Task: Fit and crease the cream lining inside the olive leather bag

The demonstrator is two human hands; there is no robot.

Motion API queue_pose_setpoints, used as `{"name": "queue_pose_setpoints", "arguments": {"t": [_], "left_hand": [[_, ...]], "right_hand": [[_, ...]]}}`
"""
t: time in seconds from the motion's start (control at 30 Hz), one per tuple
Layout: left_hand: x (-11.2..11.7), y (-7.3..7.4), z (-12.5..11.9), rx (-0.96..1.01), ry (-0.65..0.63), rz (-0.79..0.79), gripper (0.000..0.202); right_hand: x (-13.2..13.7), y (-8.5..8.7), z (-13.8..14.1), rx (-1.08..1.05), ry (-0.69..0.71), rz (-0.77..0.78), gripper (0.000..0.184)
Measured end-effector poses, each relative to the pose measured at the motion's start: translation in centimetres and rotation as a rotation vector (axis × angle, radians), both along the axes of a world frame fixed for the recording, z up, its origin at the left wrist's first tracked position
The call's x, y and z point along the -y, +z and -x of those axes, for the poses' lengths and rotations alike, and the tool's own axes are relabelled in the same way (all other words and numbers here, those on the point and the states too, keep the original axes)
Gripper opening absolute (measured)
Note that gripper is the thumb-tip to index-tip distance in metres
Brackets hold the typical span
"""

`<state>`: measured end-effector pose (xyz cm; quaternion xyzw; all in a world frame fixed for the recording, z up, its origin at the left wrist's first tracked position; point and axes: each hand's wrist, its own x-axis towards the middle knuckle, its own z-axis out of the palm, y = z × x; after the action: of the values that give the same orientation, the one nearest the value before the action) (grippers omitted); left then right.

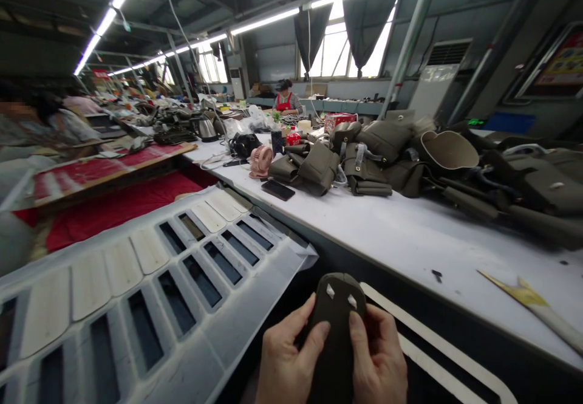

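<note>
Between my two hands is a dark olive strap-shaped piece (334, 343) with a rounded top end. Two small whitish pointed bits (330, 291) stick out near that end. My left hand (291, 352) grips its left edge, thumb on the face. On the opposite edge, my right hand (376, 349) pinches it, with the thumb just below the right whitish bit. The lower end of the piece runs out of the frame. Pale flat panels (122, 267) with rounded ends lie on a slotted white rack (214, 331) to my left.
A white table (364, 240) stretches along the right, bearing piled olive bags (319, 167), a black phone (277, 189), a pink fan (261, 161) and a brass-coloured tool (523, 294). Past it sits a person in a red apron (285, 101). Another person (27, 124) is at the left.
</note>
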<state>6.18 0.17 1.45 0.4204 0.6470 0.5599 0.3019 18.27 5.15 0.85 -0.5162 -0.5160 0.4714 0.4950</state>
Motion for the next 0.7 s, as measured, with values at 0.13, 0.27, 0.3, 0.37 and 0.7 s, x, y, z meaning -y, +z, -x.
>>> {"name": "queue_pose_setpoints", "arguments": {"t": [0.13,0.27,0.3,0.37,0.7], "left_hand": [[-0.2,-0.5,0.0,0.198,-0.004,0.048,0.056],[-0.5,0.0,0.2,0.278,-0.060,0.067,0.066],[-0.7,0.4,0.2,0.270,-0.069,0.053,0.064],[-1.0,1.4,0.2,0.218,-0.092,0.010,0.057],[-5.4,1.4,0.7,0.325,-0.441,-0.133,0.058]], "right_hand": [[-0.1,-0.7,-0.2,-0.046,0.077,-0.105,0.060],[-1.2,-0.7,-0.8,0.004,0.162,-0.177,0.057],[-1.4,-0.5,-1.0,0.008,0.175,-0.174,0.056],[-1.8,0.2,-1.4,-0.026,0.216,-0.145,0.056],[-2.2,0.2,-2.6,-0.290,0.304,0.066,0.049]]}}
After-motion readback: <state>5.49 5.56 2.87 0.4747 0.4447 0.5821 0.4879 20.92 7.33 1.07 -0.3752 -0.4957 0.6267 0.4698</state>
